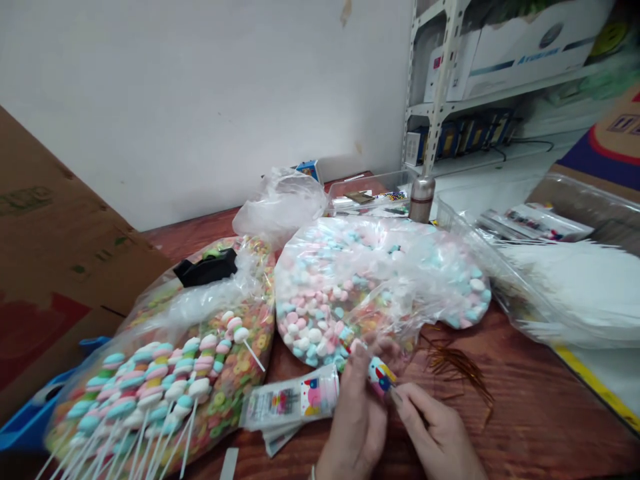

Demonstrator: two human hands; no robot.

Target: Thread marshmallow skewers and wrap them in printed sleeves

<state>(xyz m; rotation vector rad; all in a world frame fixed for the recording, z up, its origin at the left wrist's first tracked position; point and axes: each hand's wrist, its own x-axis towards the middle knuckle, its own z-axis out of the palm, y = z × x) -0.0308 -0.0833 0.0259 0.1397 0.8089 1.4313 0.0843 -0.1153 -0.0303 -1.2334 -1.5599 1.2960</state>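
Seen from the head camera, the left hand (353,417) and the right hand (433,430) meet low in the frame, just in front of a bag of pastel marshmallows (373,280). Between them is a small printed tube (381,377) with a white, red and blue pattern. The left grip is pressed together around its near part, with the fingers (357,360) curled upright, and the right grip pinches its far end between thumb and fingertip. Just left of the hands lies a flat stack of printed paper sleeves (293,400). Just right of them is a tangle of brown twist ties (453,363) on the wooden tabletop (530,420). Further left, a large bag of cereal rings (220,380) carries marshmallow twists on white sticks (150,393) and a black tape dispenser (205,267). Behind stand a steel flask (423,199) and a plastic tub (370,193). A cardboard box (55,233) leans in at the left, and white metal shelving (440,87) rises at the back.
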